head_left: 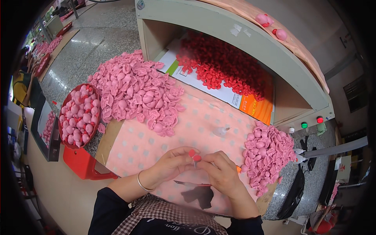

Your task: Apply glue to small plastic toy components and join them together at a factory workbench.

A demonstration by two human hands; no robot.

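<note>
My left hand [172, 164] and my right hand [221, 172] meet over a pink dotted cloth [156, 145]. Each pinches a small red piece [194, 155] between its fingertips, and the two pieces touch. A silver bangle [141, 183] circles my left wrist. An orange object [238, 169] shows just past my right hand. A large heap of soft pink toy parts [135, 92] lies to the upper left. A smaller pink heap [266, 154] lies to the right.
A red basket [64, 135] of pink rounded pieces stands at the left on a red stool [80, 164]. Many small red pieces [223, 66] fill a shelf under a raised counter. A small clear bottle [221, 131] lies on the cloth. Red and green buttons [311, 122] sit at the right.
</note>
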